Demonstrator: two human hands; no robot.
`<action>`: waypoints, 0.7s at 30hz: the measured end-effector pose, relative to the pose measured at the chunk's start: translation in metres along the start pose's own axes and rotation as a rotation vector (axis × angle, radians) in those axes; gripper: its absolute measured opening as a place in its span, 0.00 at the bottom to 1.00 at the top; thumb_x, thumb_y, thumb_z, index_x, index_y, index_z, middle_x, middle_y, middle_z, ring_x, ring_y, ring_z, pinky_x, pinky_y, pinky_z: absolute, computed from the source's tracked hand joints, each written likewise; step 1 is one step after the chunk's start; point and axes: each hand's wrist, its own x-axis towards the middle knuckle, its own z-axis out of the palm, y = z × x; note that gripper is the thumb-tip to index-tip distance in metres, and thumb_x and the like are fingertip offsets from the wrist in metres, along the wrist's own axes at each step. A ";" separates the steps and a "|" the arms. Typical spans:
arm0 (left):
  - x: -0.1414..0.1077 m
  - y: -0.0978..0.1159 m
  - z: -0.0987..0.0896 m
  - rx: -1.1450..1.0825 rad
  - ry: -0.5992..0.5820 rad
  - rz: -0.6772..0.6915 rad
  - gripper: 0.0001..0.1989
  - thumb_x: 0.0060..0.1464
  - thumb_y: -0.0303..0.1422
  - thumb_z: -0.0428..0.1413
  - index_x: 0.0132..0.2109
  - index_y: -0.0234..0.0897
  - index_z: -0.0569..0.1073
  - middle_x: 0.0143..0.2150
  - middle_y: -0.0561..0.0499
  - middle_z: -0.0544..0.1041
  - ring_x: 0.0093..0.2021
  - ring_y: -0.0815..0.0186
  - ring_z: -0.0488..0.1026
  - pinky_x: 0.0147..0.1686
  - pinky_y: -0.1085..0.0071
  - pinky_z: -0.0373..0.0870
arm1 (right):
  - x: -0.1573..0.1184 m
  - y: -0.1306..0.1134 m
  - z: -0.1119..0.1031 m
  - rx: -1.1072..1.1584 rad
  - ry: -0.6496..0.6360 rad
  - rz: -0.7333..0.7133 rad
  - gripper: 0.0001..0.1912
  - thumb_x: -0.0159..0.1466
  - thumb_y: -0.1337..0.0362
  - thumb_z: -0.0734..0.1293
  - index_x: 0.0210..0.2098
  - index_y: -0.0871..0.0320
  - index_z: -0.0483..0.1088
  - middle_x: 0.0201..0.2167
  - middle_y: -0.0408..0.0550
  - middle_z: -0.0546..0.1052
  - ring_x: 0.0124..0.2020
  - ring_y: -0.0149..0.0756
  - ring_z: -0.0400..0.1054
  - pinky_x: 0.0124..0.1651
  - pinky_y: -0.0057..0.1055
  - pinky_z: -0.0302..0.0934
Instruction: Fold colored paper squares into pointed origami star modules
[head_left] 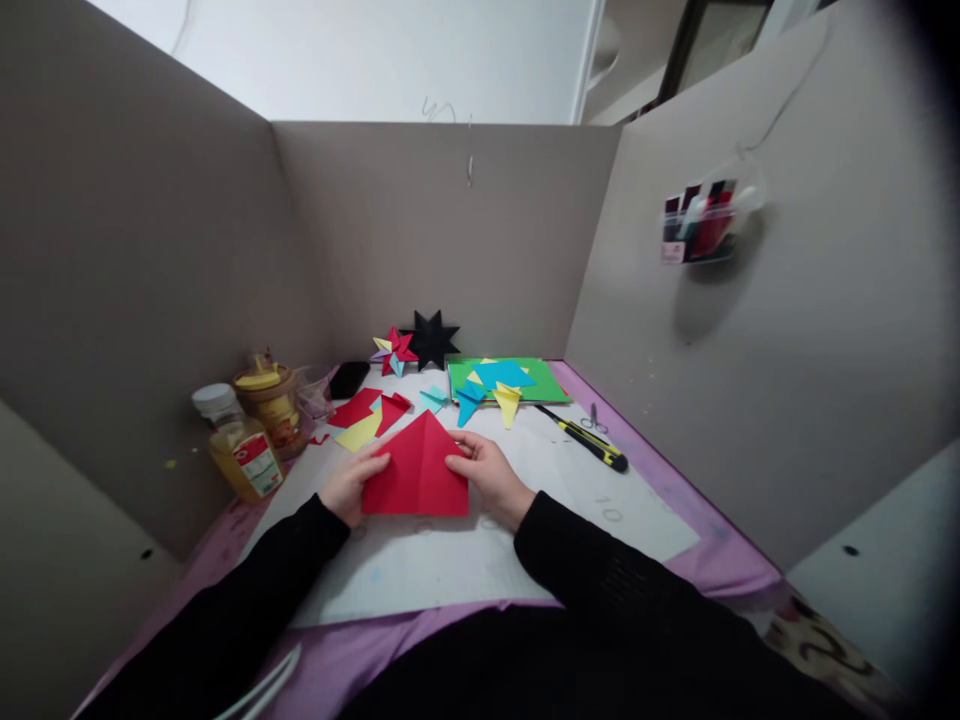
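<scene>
A red sheet of paper (pixel 420 475) is held up over the white board, its top folded to a point and a crease running down its middle. My left hand (pixel 351 488) grips its left edge, thumb on the front. On the right edge my right hand (pixel 487 475) pinches it the same way, with the fingers behind partly hidden. Just beyond lie red paper pieces (pixel 354 408) and a yellow paper piece (pixel 360 432). Folded blue (pixel 470 402), yellow (pixel 508 404) and light blue (pixel 433 399) paper shapes rest farther back.
A yellow-black utility knife (pixel 589 442) and small scissors (pixel 595 420) lie to the right. Green paper sheets (pixel 551 382), a paper star (pixel 394 350) and a black star (pixel 430 340) are at the back. A glue bottle (pixel 244 450), a jar (pixel 271 405) and a phone (pixel 349 379) stand or lie left.
</scene>
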 end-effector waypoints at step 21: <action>0.003 0.003 -0.010 1.266 0.254 0.941 0.09 0.51 0.28 0.52 0.35 0.38 0.77 0.57 0.42 0.66 0.59 0.54 0.61 0.54 0.53 0.61 | -0.001 -0.018 -0.011 -0.926 0.026 -0.850 0.12 0.57 0.75 0.62 0.28 0.54 0.74 0.44 0.49 0.72 0.55 0.41 0.59 0.54 0.44 0.56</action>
